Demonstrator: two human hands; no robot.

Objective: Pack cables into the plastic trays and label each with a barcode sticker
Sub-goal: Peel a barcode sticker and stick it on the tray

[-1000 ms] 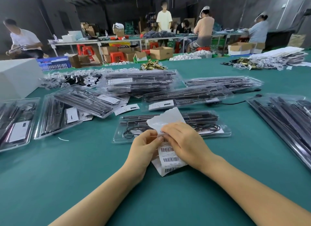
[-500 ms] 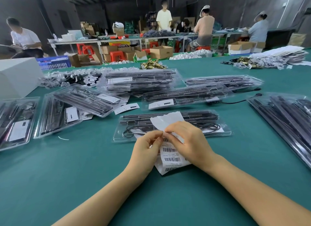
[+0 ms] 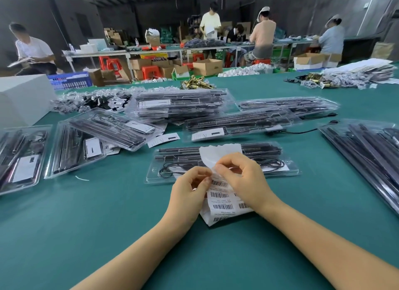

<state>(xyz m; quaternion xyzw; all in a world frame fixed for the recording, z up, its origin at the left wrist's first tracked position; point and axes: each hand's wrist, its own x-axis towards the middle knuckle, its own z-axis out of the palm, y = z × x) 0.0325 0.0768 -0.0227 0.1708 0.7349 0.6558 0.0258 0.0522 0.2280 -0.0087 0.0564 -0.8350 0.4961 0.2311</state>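
Sticker sheet (image 3: 220, 200) sits right in front of you, near the front edge of the tabletop (image 3: 86, 225), and both hands are together on it. Your left hand (image 3: 190, 192) is pinching the sheet's left side, your right hand (image 3: 244, 181) is pinching at the top where the backing curls up. Compared with a second ago the hands have come up a bit and the right fingers have gone from lying flat on the sheet to a proper pinch, so it looks to me like a sticker corner is finally lifting. Can't actually see a free sticker between the fingertips though, too small to tell.

Just behind the sheet is the tray (image 3: 222, 164), closed, with a cable coiled inside, and I can't make out a barcode on its lid. I'd guess that's the one waiting for this sticker, so the packing part seems done for it and labelling is what's left.

Further out you've got more trays (image 3: 179, 106) piled toward the middle and far side, some more at the left edge, and a stack (image 3: 367, 151) along the right edge. A white box (image 3: 21, 99) is at the far left corner. Other people are working at benches in the background.

Peel slow, those thin labels probably tear or fold on themselves.
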